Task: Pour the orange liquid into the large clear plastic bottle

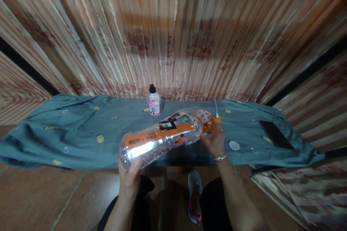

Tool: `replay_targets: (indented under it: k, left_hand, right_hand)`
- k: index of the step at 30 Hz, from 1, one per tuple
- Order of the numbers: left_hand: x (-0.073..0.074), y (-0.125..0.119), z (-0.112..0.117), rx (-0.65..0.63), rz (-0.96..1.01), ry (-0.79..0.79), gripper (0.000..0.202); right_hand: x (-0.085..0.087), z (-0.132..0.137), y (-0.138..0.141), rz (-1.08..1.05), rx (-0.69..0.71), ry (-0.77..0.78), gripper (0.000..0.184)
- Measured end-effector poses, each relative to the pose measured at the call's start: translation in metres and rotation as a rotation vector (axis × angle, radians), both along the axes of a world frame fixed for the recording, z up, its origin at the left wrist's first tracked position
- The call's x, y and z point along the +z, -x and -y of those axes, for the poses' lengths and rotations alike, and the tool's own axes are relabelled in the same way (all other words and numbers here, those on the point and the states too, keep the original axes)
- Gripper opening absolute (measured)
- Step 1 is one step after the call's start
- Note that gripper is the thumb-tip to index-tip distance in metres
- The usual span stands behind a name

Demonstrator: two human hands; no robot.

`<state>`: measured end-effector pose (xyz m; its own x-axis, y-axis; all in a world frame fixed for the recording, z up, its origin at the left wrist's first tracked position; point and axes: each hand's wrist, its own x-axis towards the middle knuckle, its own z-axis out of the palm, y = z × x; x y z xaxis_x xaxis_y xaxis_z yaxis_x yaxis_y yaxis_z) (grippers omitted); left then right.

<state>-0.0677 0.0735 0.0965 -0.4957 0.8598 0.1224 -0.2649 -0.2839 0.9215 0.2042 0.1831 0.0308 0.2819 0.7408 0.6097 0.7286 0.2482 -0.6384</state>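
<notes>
A large clear plastic bottle (159,137) with an orange label is tipped on its side above the cloth, its mouth pointing right. My left hand (130,177) grips its base from below. Its neck meets a small orange bottle (208,124), which my right hand (215,140) holds with fingers wrapped round it. A bracelet shows on my right wrist. A white tube with an orange collar (217,113) stands just behind the small bottle. Liquid shines inside the big bottle.
A blue-green cloth (67,133) with gold marks covers a low surface. On it stand a small bottle with a black cap and pink label (153,101), a white round cap (234,145) and a dark phone (275,134). Striped wooden boards rise behind. My shoe (194,195) rests on the brown floor.
</notes>
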Motion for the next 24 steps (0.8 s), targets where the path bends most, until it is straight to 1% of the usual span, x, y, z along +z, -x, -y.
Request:
replay_targets:
  k: [9, 13, 18, 24]
  left_hand:
    - [-0.001, 0.001, 0.000, 0.010, -0.004, -0.008, 0.081]
    - [-0.008, 0.004, -0.002, 0.008, -0.008, -0.010, 0.078]
    - [-0.019, 0.011, -0.004, 0.000, -0.014, -0.022, 0.080]
    - [-0.019, 0.009, -0.001, 0.001, -0.039, -0.019, 0.074]
  right_hand:
    - [-0.001, 0.000, -0.002, 0.001, 0.010, -0.013, 0.076]
    - [-0.001, 0.000, -0.002, -0.013, 0.018, 0.003, 0.076]
    - [-0.001, 0.001, -0.001, -0.020, 0.004, 0.032, 0.079]
    - [0.001, 0.001, -0.001, -0.013, 0.003, 0.036, 0.078]
